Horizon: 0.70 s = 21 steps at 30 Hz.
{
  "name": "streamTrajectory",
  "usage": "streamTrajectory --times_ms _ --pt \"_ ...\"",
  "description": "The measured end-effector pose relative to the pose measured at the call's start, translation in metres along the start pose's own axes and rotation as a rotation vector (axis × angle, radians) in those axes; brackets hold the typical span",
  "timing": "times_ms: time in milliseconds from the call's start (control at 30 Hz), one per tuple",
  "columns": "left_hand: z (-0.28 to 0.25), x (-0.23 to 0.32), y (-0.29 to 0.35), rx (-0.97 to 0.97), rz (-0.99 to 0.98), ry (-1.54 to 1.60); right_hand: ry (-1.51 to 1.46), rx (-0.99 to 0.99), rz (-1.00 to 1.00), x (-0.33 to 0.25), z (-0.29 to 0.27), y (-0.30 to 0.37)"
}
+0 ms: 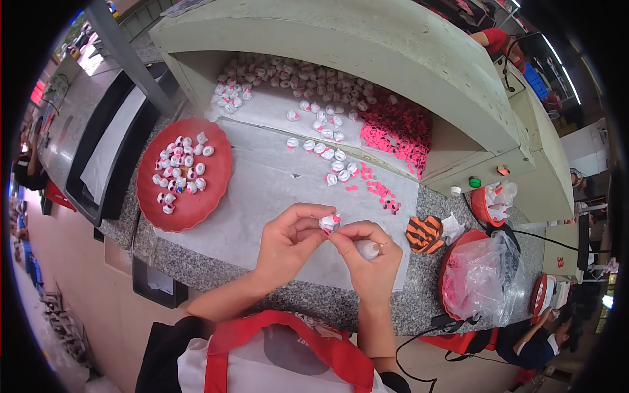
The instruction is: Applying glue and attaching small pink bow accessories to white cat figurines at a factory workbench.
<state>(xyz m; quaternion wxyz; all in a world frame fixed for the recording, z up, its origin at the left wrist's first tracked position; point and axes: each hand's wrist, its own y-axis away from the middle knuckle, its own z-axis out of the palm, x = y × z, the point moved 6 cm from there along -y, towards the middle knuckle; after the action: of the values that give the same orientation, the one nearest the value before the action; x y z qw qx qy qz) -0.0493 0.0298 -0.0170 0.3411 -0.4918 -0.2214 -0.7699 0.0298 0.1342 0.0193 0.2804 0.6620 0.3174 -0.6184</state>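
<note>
Between the fingertips of my left hand [291, 239] is a small round white piece [329, 223] with pink parts on it. My right hand [368, 262] meets it from the other side, thumb and forefinger pinched at its lower edge. A white tube-like thing with a rounded end [369, 249] is tucked in the curled fingers of my right hand; most of it is hidden. Beyond my hands, several similar white pieces [337, 166] lie on the white sheet [255, 170]. Flat pink bits [381, 191] are scattered just right of them.
A red scalloped plate [147, 177] of white pieces stands at left. Under the pale green hood [341, 33] lie heaps of white pieces and pink bits [396, 134]. At right are a striped orange-black cloth [424, 234] and a red bowl with a plastic bag [481, 278].
</note>
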Motion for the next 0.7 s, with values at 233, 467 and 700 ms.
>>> streamTrajectory --times_ms 233,467,700 --pt "0.007 0.018 0.003 -0.092 0.036 0.004 0.009 0.033 -0.088 0.004 -0.004 -0.001" --pt "0.006 0.014 -0.002 -0.132 -0.004 0.048 -0.122 -0.044 0.119 0.015 -0.005 0.0" --pt "0.012 0.013 -0.003 -0.178 0.173 -0.125 0.017 -0.057 -0.148 0.005 -0.01 -0.004"
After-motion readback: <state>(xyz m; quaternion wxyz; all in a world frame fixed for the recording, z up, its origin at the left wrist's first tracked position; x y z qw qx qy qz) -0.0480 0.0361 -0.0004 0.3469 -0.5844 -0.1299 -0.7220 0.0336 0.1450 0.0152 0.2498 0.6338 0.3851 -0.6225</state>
